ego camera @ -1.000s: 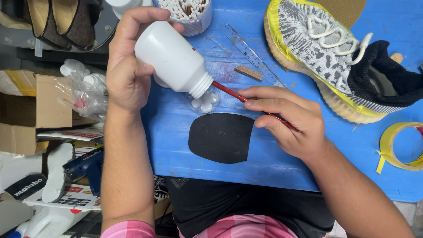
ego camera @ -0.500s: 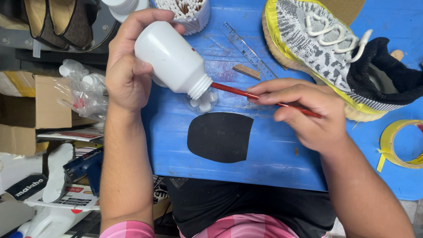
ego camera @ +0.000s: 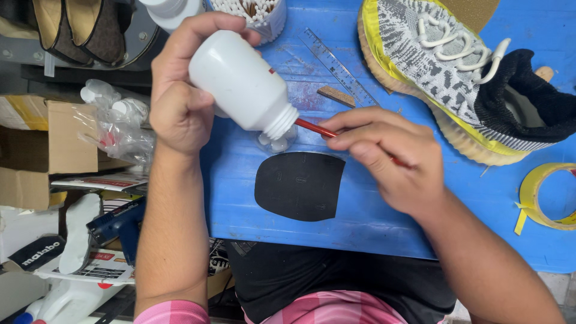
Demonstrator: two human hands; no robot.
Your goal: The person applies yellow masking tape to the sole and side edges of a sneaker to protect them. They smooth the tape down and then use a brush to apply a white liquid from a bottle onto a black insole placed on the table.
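My left hand holds a white plastic bottle tilted mouth-down to the right over the blue table. My right hand grips a thin red-handled brush whose tip goes into the bottle's mouth. A small clear cap lies just under the mouth. A flat black rubber heel piece rests on the table below both hands, touched by neither.
A grey-and-white knit sneaker with yellow tape around its sole lies at the upper right. A clear ruler, a wood sliver, a tub of cotton swabs and a yellow tape roll surround the hands. Boxes and bags crowd the left.
My right hand has slid left with the brush, bringing its tip back into the bottle's mouth. The bottle has stayed tilted in my left hand.
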